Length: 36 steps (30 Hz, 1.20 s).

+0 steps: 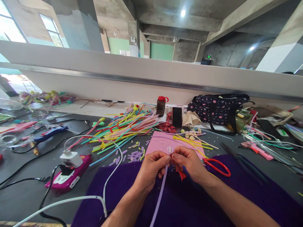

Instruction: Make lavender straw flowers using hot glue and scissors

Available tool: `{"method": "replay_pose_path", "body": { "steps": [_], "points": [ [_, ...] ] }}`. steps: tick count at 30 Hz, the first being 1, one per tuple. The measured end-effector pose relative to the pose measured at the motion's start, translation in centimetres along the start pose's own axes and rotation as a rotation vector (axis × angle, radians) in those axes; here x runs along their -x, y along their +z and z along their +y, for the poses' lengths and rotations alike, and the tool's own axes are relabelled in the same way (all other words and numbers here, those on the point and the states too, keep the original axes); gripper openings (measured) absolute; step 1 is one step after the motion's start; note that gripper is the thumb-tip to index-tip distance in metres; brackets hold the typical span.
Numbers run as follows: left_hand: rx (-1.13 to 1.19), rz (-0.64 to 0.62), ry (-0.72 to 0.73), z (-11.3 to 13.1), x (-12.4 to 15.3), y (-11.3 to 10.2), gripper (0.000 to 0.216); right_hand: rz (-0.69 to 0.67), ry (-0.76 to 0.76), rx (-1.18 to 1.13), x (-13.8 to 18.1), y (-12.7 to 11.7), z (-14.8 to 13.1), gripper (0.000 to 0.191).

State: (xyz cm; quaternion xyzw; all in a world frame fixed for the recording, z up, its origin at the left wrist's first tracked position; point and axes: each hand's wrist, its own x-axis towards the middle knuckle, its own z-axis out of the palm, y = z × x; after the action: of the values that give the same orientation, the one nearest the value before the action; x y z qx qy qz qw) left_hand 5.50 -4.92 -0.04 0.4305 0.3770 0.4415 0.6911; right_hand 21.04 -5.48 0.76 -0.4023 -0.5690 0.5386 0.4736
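Note:
Over the purple cloth [113,189], both hands meet at a lavender pipe cleaner [161,195]. Its upper end is bent into a small looped knot [169,150] above the fingertips, and its tail hangs down toward me. My left hand [153,167] pinches the stem just under the loop. Close against it, my right hand [188,160] has its thumb and fingers closed on the loop's right side. A red scrap [182,175] shows below the right fingers; what it belongs to is hidden. A pink sheet [158,142] lies just behind the hands.
Colourful pipe cleaners [132,123] are piled behind, with short cut pieces [136,154] nearby. Red-handled scissors [217,167], large dark shears [243,162] and a pink glue gun [258,150] lie right. A magenta power strip [71,179] with cables stands left. A bottle [161,107] and phone [177,117] stand behind.

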Motion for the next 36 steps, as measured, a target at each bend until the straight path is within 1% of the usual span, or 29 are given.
{"method": "replay_pose_path", "body": {
  "steps": [2, 4, 6, 7, 9, 12, 14, 16, 18, 20, 22, 23, 26, 29, 32, 36],
  "points": [
    [0.013, 0.027, -0.002, 0.1, 0.0, 0.1, 0.024, 0.027, -0.015, 0.069, 0.6, -1.2, -0.7, 0.021],
    [0.034, 0.045, -0.018, 0.3, 0.1, 0.2, 0.024, 0.106, -0.037, 0.178, 1.5, -3.0, -1.3, 0.021],
    [0.050, 0.031, -0.043, 0.3, 0.1, 0.2, 0.024, 0.189, -0.048, 0.336, 2.8, -5.2, -1.6, 0.021],
    [0.052, 0.016, -0.052, 0.3, 0.0, 0.2, 0.024, 0.217, -0.043, 0.458, 3.6, -6.4, -1.5, 0.020],
    [0.050, -0.009, -0.053, 0.3, 0.0, 0.1, 0.024, 0.251, -0.051, 0.785, 5.2, -8.7, -0.6, 0.019],
    [0.046, -0.022, -0.040, 0.2, -0.1, 0.0, 0.023, 0.234, -0.036, 1.248, 7.4, -11.7, 1.6, 0.020],
    [0.041, -0.024, -0.035, 0.1, -0.1, 0.1, 0.022, 0.226, -0.003, 1.451, 8.4, -13.1, 3.0, 0.022],
    [0.024, -0.025, -0.031, 0.0, -0.2, 0.1, 0.022, 0.194, 0.040, 1.565, 8.6, -14.0, 4.0, 0.024],
    [0.002, -0.025, -0.029, -0.1, -0.3, 0.2, 0.022, 0.152, 0.090, 1.636, 8.2, -14.3, 4.1, 0.025],
    [-0.010, -0.026, -0.033, -0.2, -0.4, 0.2, 0.022, 0.091, 0.140, 1.680, 7.6, -14.2, 3.7, 0.023],
    [-0.013, -0.023, -0.036, -0.2, -0.4, 0.3, 0.023, 0.029, 0.202, 1.683, 6.8, -14.1, 3.0, 0.019],
    [-0.014, -0.022, -0.036, -0.2, -0.4, 0.3, 0.023, 0.019, 0.232, 1.677, 6.5, -14.0, 2.7, 0.017],
    [-0.018, -0.023, -0.034, -0.2, -0.4, 0.3, 0.023, 0.066, 0.301, 1.666, 5.9, -14.0, 1.9, 0.013],
    [-0.021, -0.025, -0.034, -0.1, -0.3, 0.2, 0.023, 0.091, 0.319, 1.664, 5.7, -14.3, 1.5, 0.014],
    [-0.007, -0.033, -0.034, -0.2, -0.2, 0.1, 0.022, 0.140, 0.265, 1.632, 6.1, -15.1, 1.1, 0.019],
    [0.048, -0.036, -0.036, -0.3, -0.2, 0.0, 0.022, 0.284, 0.181, 1.540, 7.2, -16.3, 0.4, 0.029]
  ]
}}
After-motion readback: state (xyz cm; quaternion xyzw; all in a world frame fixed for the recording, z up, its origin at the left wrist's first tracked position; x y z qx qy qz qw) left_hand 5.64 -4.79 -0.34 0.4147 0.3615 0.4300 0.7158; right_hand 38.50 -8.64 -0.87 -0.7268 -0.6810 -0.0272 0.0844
